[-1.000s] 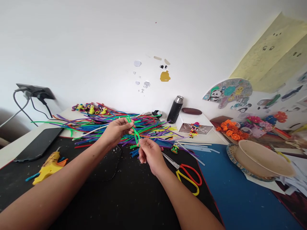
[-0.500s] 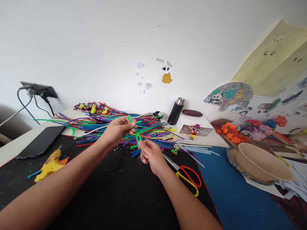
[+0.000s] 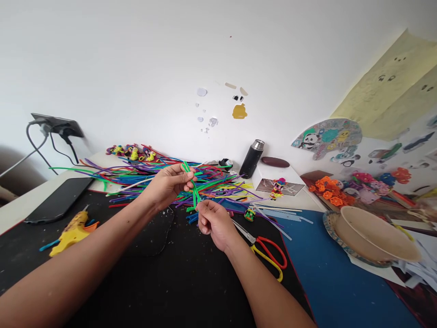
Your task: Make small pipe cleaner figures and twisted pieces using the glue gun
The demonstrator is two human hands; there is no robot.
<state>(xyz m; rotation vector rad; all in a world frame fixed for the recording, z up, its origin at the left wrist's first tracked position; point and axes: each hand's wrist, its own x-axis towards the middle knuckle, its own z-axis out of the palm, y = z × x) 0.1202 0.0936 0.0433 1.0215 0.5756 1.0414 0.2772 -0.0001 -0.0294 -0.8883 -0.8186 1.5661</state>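
Green pipe cleaners are stretched between my two hands, above a heap of many-coloured pipe cleaners. My left hand pinches their upper part, with short green ends sticking out above and beside the fingers. Lower down and to the right, my right hand pinches the bottom ends between thumb and forefinger. Scissors with one red and one yellow handle lie open beside my right wrist. A small green and yellow figure rests just past the blades.
At left are a yellow glue gun and a black phone. A black bottle and a white box stand at the back. Bowl and orange flowers are on the right. A black mat lies beneath my arms.
Both hands keep their hold on the green pipe cleaners and have barely moved. The whole view has shifted very slightly.
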